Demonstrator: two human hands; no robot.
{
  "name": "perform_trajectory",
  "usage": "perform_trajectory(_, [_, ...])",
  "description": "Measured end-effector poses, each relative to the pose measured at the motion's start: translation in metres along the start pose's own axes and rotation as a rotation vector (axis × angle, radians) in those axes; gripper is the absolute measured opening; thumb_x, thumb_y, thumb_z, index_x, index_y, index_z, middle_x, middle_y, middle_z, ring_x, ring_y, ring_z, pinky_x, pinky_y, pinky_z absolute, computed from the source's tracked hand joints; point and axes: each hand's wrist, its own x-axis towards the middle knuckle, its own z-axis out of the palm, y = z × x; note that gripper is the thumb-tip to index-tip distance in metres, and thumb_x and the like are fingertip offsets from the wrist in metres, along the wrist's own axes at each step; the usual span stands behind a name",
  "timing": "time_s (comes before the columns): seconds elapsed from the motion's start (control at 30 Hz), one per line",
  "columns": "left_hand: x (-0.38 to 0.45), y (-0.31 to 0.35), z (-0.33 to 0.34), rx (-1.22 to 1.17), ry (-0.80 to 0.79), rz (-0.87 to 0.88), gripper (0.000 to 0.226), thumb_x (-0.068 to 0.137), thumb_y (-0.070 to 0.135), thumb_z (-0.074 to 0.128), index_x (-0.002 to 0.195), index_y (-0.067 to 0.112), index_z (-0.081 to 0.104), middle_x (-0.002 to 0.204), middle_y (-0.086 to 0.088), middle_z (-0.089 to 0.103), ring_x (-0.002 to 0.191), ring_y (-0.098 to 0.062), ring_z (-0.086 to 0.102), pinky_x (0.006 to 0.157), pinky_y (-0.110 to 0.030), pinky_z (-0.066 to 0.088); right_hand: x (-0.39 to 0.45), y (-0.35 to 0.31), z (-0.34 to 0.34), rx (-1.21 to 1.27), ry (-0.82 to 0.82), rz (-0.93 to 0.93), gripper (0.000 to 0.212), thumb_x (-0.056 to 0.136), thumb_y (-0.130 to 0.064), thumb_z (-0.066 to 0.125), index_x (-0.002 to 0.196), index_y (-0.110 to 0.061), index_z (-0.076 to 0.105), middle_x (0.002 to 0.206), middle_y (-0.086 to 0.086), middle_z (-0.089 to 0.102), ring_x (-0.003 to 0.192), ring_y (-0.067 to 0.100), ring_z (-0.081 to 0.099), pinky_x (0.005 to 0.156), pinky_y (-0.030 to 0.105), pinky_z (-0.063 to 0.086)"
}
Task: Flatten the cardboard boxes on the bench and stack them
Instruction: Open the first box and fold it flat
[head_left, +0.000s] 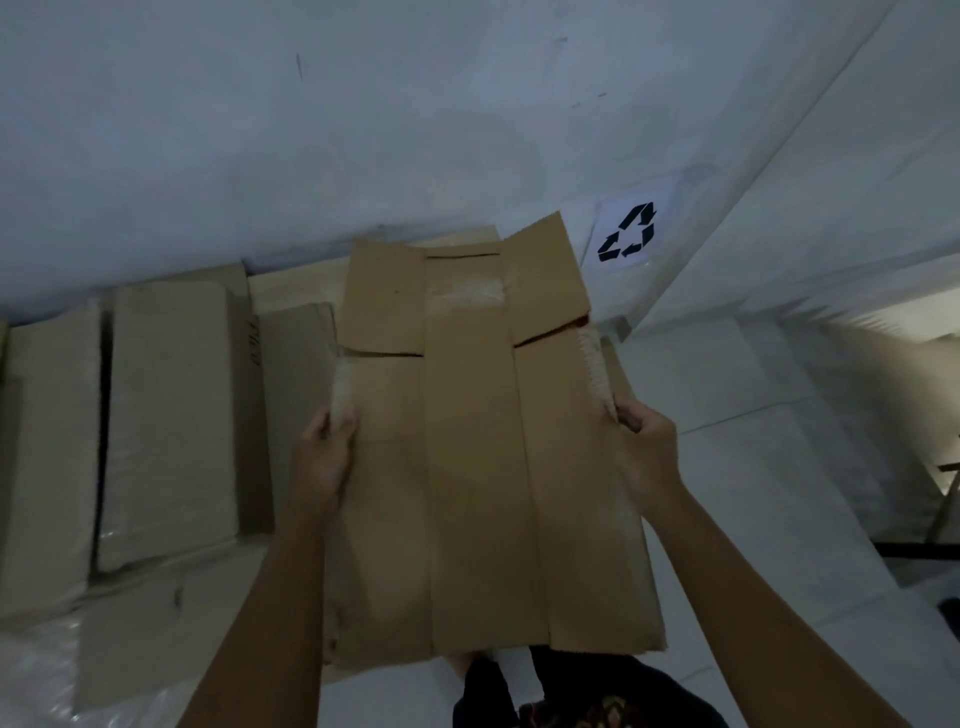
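Both hands, left hand (324, 457) and right hand (644, 441), gripped one flattened cardboard box (478, 467) by its side edges above the stack (291, 291); several unflattened boxes (171, 415) apparently remained.

The flattened box (483, 457) held up in the middle is plain brown cardboard, matt and a little fibrous, with creased fold lines running its length. Strips of clear tape (470, 296) across its far end catch the light with a dull sheen, and the torn tape (592, 364) along its right edge looks whitish and frayed. The boxes on the left (166, 415) are the same dull cardboard, partly under glossy, wrinkled clear plastic film (47, 670). The wall (311, 130) behind is matt white, faintly scuffed. The recycling sign (631, 231) is smooth white paper printed in black.
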Motion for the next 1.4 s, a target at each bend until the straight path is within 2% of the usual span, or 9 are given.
perform_trajectory(0.17, [-0.010, -0.004, -0.040, -0.179, 0.081, -0.019, 0.028, 0.089, 0.036, 0.075, 0.113, 0.022, 0.074, 0.108, -0.002, 0.075, 0.092, -0.014, 0.065, 0.088, -0.035, 0.051, -0.003, -0.027, -0.011, 0.048, -0.222, 0.130, 0.013, 0.093, -0.014, 0.065, 0.102, -0.010, 0.074, 0.093, 0.012, 0.077, 0.081, 0.026, 0.073, 0.085, 0.045, 0.058])
perform_trajectory(0.33, [-0.039, 0.014, -0.026, -0.123, 0.133, 0.062, 0.025, 0.097, 0.028, 0.065, 0.115, 0.013, 0.071, 0.101, -0.003, 0.070, 0.077, -0.004, 0.059, 0.066, -0.021, 0.047, 0.008, -0.032, -0.024, 0.012, -0.254, 0.181, 0.020, 0.095, -0.014, 0.062, 0.112, -0.004, 0.067, 0.109, 0.019, 0.072, 0.097, 0.037, 0.068, 0.092, 0.055, 0.053])
perform_trajectory(0.43, [-0.053, 0.027, 0.003, -0.030, 0.109, 0.070, 0.020, 0.098, 0.028, 0.059, 0.111, 0.017, 0.070, 0.099, 0.000, 0.071, 0.084, -0.012, 0.063, 0.070, -0.028, 0.048, 0.030, -0.035, -0.049, -0.016, -0.298, 0.178, 0.019, 0.095, -0.013, 0.061, 0.111, -0.003, 0.066, 0.108, 0.021, 0.071, 0.090, 0.032, 0.067, 0.088, 0.050, 0.054])
perform_trajectory(0.57, [-0.073, 0.041, 0.070, 0.063, 0.141, 0.099, 0.021, 0.096, 0.035, 0.059, 0.108, 0.020, 0.069, 0.101, -0.001, 0.071, 0.092, -0.020, 0.064, 0.086, -0.040, 0.050, 0.080, -0.032, -0.104, -0.031, -0.318, 0.161, 0.018, 0.095, -0.008, 0.059, 0.110, -0.002, 0.066, 0.092, 0.013, 0.072, 0.075, 0.024, 0.067, 0.067, 0.037, 0.056])
perform_trajectory(0.7, [-0.098, 0.055, 0.166, 0.160, 0.196, 0.172, 0.017, 0.099, 0.026, 0.058, 0.100, 0.013, 0.070, 0.090, -0.003, 0.069, 0.074, -0.013, 0.058, 0.064, -0.030, 0.045, 0.149, -0.025, -0.172, -0.043, -0.346, 0.147, 0.021, 0.096, -0.004, 0.056, 0.116, -0.003, 0.063, 0.088, 0.006, 0.071, 0.070, 0.018, 0.067, 0.053, 0.027, 0.050])
perform_trajectory(0.83, [-0.113, 0.064, 0.262, 0.267, 0.235, 0.161, 0.026, 0.099, 0.029, 0.059, 0.087, 0.008, 0.067, 0.078, -0.005, 0.066, 0.066, -0.017, 0.055, 0.055, -0.029, 0.038, 0.220, -0.022, -0.237, -0.145, -0.467, 0.158, 0.049, 0.096, -0.008, 0.056, 0.141, -0.026, 0.047, 0.114, 0.010, 0.066, 0.088, 0.024, 0.066, 0.061, 0.034, 0.052])
perform_trajectory(1.0, [-0.119, 0.066, 0.357, 0.381, 0.221, 0.070, 0.034, 0.096, 0.034, 0.061, 0.080, 0.004, 0.069, 0.073, -0.010, 0.065, 0.066, -0.024, 0.055, 0.055, -0.033, 0.036, 0.277, -0.001, -0.296, -0.263, -0.385, 0.210, 0.028, 0.094, -0.005, 0.054, 0.116, -0.014, 0.068, 0.097, 0.008, 0.072, 0.076, 0.023, 0.066, 0.062, 0.030, 0.051])
perform_trajectory(1.17, [-0.093, 0.025, 0.419, 0.466, 0.117, -0.028, 0.034, 0.097, 0.034, 0.057, 0.076, 0.010, 0.068, 0.065, 0.001, 0.059, 0.062, -0.018, 0.053, 0.052, -0.029, 0.035, 0.318, 0.046, -0.318, -0.381, -0.298, 0.268, 0.016, 0.089, -0.010, 0.056, 0.089, -0.020, 0.069, 0.097, 0.014, 0.072, 0.086, 0.033, 0.068, 0.069, 0.039, 0.052])
perform_trajectory(1.4, [-0.027, -0.107, 0.483, 0.567, 0.112, -0.253, 0.040, 0.100, 0.036, 0.058, 0.115, 0.000, 0.068, 0.110, -0.017, 0.069, 0.100, -0.033, 0.065, 0.071, -0.030, 0.038, 0.377, 0.177, -0.285, -0.642, -0.189, 0.125, 0.015, 0.092, -0.012, 0.055, 0.100, -0.004, 0.066, 0.089, 0.015, 0.066, 0.091, 0.037, 0.063, 0.076, 0.039, 0.049])
